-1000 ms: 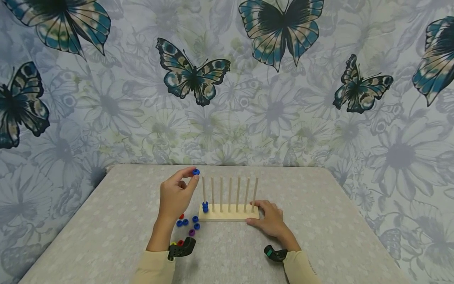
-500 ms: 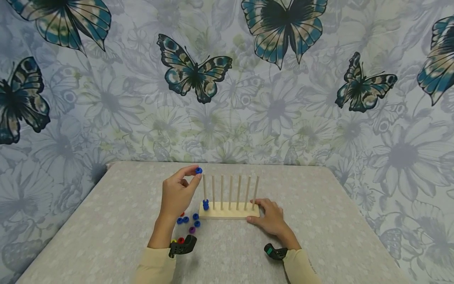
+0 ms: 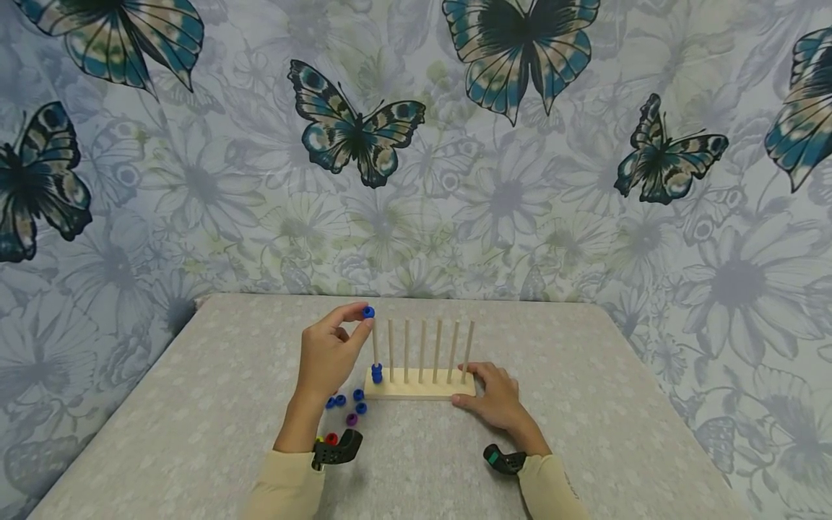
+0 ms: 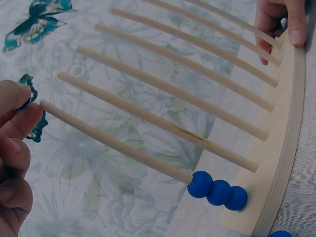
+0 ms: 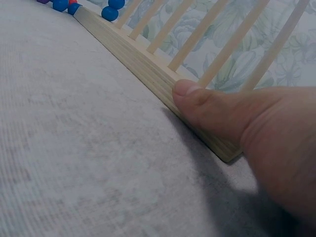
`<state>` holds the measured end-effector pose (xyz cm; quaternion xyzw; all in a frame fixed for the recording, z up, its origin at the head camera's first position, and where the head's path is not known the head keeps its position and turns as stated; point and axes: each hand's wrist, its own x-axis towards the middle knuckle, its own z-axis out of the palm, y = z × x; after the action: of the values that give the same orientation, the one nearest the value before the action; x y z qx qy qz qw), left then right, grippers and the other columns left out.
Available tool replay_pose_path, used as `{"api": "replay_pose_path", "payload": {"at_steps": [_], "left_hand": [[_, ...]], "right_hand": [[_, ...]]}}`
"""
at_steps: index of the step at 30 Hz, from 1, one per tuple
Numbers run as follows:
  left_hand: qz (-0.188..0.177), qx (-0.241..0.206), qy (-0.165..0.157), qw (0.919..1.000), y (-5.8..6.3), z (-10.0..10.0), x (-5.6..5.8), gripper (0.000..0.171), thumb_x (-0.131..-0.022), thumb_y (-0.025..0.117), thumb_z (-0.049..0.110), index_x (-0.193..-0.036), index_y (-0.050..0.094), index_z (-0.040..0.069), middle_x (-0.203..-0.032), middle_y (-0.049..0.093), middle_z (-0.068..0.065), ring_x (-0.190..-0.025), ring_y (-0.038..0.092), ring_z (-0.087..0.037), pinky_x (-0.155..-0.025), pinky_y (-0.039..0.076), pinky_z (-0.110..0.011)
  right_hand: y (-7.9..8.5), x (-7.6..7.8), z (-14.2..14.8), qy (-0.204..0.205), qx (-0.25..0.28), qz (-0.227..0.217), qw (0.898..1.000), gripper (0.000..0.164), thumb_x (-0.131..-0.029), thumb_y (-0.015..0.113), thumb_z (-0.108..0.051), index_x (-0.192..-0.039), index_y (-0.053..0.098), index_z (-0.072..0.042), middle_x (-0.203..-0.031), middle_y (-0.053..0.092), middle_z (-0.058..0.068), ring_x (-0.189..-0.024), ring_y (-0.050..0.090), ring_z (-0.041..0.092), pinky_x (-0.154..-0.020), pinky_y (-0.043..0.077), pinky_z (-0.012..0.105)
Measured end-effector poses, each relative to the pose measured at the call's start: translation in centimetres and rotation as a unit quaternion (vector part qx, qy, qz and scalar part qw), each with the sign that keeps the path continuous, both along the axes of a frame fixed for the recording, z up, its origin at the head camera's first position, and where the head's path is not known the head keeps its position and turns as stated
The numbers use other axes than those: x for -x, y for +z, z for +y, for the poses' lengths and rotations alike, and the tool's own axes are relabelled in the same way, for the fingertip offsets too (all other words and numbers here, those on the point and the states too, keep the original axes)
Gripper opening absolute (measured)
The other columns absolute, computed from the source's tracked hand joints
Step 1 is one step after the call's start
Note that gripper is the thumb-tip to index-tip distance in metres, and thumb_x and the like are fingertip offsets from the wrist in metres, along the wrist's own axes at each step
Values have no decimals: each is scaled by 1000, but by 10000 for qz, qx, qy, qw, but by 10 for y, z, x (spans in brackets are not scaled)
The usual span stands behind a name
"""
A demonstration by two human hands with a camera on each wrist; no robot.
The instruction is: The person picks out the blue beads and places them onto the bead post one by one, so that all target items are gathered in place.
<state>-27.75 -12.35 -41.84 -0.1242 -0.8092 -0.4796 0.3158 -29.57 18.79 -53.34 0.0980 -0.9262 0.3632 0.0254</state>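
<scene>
My left hand [image 3: 329,354] pinches a blue bead [image 3: 369,312] between thumb and index finger, right at the top of the leftmost peg [image 4: 113,140]. In the left wrist view the fingers mostly hide that bead. Low on the same peg sit three blue beads [image 4: 217,192], stacked at the base. The pegs rise in a row from a pale wooden base [image 3: 419,390]. My right hand [image 3: 497,399] grips the right end of this base, thumb [image 5: 197,98] along the front edge and fingers behind.
Loose beads lie on the table left of the base: several blue ones [image 3: 359,395], a purple bead [image 3: 352,419] and a red bead [image 3: 331,438]. A yellow bead is partly hidden by the left wrist camera [image 3: 338,448]. A butterfly-patterned wall covering [image 3: 416,238] stands behind the cloth-covered table [image 3: 585,404].
My left hand has shifted slightly right, bringing the pinched blue bead from beside the leftmost peg to its tip. The right hand keeps its grip on the base.
</scene>
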Motion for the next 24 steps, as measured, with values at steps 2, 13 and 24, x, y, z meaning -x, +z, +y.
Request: {"api": "replay_pose_path", "payload": {"at_steps": [2, 13, 24], "left_hand": [[44, 58, 28, 10000, 0, 0, 1, 26, -93, 73, 30, -117, 73, 20, -99, 75, 4, -43, 46, -9, -36, 33, -25], [95, 43, 31, 9999, -3, 1, 2, 24, -93, 74, 29, -116, 74, 22, -101, 75, 5, -44, 46, -9, -38, 35, -24], [88, 140, 103, 9998, -3, 4, 3, 25, -93, 74, 25, -117, 74, 18, -104, 75, 2, -48, 47, -10, -42, 39, -24]], "right_hand": [[0, 0, 0, -5, -7, 7, 10000, 64, -76, 82, -56, -131, 62, -28, -134, 59, -1, -121, 48, 24, -96, 28, 48], [-4, 1, 0, 32, 3, 56, 10000, 63, -76, 81, -57, -130, 62, -31, -134, 59, -2, -120, 48, 23, -97, 28, 50], [-3, 0, 0, 17, -5, 64, 10000, 63, -76, 81, -57, -130, 62, -31, -133, 59, -3, -121, 48, 23, -97, 27, 49]]}}
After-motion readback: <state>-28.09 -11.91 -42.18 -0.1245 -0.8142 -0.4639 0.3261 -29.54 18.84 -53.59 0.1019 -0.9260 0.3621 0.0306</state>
